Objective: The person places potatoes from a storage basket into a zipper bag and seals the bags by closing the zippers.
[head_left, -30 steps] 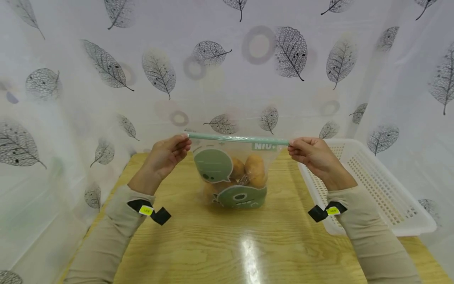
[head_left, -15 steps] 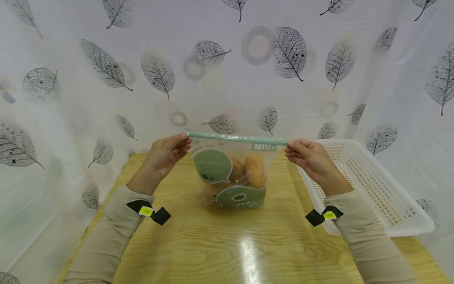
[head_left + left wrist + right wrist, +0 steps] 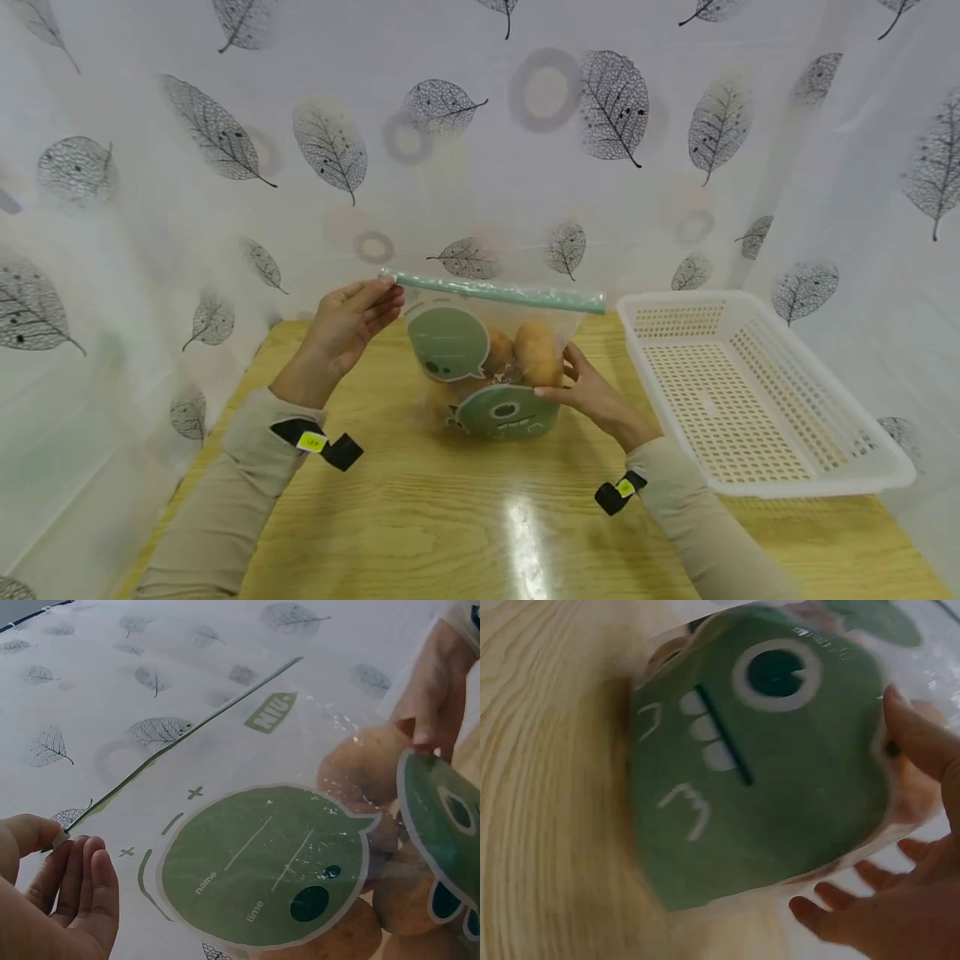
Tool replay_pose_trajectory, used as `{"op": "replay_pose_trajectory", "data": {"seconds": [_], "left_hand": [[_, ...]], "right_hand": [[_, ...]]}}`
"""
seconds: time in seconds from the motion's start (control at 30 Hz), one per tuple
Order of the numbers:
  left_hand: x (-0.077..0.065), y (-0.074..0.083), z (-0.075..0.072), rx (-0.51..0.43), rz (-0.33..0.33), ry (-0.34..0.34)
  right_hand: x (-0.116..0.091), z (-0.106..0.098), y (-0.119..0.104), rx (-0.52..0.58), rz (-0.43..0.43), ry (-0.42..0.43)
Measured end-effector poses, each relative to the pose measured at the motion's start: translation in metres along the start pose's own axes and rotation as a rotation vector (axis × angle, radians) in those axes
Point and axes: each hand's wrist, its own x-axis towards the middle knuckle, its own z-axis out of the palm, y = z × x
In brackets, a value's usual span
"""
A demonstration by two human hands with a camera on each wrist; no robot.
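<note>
A clear zip bag (image 3: pixel 450 346) with green cartoon prints stands upright on the table, holding several potatoes (image 3: pixel 537 354). Its green top strip (image 3: pixel 161 754) runs across the mouth. My left hand (image 3: pixel 348 325) pinches the left end of that strip, where a small white piece (image 3: pixel 60 838) shows between thumb and finger. Low on the bag's right side is my right hand (image 3: pixel 592 392), thumb on the front face and fingers around the side edge. In the right wrist view its fingers (image 3: pixel 870 879) are spread loosely beside the bag.
A white perforated plastic basket (image 3: pixel 821 475) stands on the wooden table (image 3: pixel 420 525) at the right, beyond my right arm. Behind and at both sides hangs a pale leaf-patterned curtain (image 3: pixel 480 183).
My right hand has let go of the strip's right end and moved down to the bag's right side. The strip now slopes down to the right. My left hand keeps its pinch.
</note>
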Motion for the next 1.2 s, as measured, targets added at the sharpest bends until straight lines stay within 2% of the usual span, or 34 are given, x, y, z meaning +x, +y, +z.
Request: {"op": "replay_pose_trajectory", "data": {"seconds": [0.13,0.23,0.33,0.43,0.5,0.57,0.67,0.77,0.87,1.0,1.07,1.2], "left_hand": [[0.002,-0.004,-0.001,0.02,0.017,0.009],[0.004,-0.012,-0.007,0.083,0.081,-0.004],[0.008,-0.029,-0.017,0.243,0.174,-0.021],[0.013,-0.053,-0.029,0.459,0.203,-0.038],[0.016,-0.071,-0.039,0.556,0.165,-0.092],[0.019,-0.091,-0.047,0.622,0.101,-0.187],[0.021,-0.116,-0.053,0.655,-0.006,-0.343],[0.026,-0.136,-0.055,0.665,-0.072,-0.426],[0.031,-0.147,-0.052,0.685,-0.1,-0.43],[0.037,-0.157,-0.048,0.749,-0.085,-0.365],[0.036,-0.159,-0.046,0.776,-0.1,-0.329],[0.028,-0.161,-0.04,0.791,-0.144,-0.316]], "right_hand": [[0.01,0.006,0.013,0.007,-0.019,0.002],[0.014,0.008,0.016,-0.001,-0.057,0.02],[0.015,0.009,0.017,-0.003,-0.08,0.045],[0.016,0.009,0.018,0.009,-0.087,0.053],[0.016,0.009,0.019,0.022,-0.082,0.05],[0.017,0.008,0.02,0.039,-0.072,0.044],[0.018,0.008,0.02,0.067,-0.051,0.032],[0.02,0.009,0.02,0.103,-0.031,0.016],[0.021,0.009,0.02,0.143,-0.022,0.004],[0.021,0.007,0.022,0.217,-0.001,-0.003],[0.019,0.007,0.022,0.262,0.024,-0.011],[0.013,0.007,0.024,0.311,0.081,-0.051]]}}
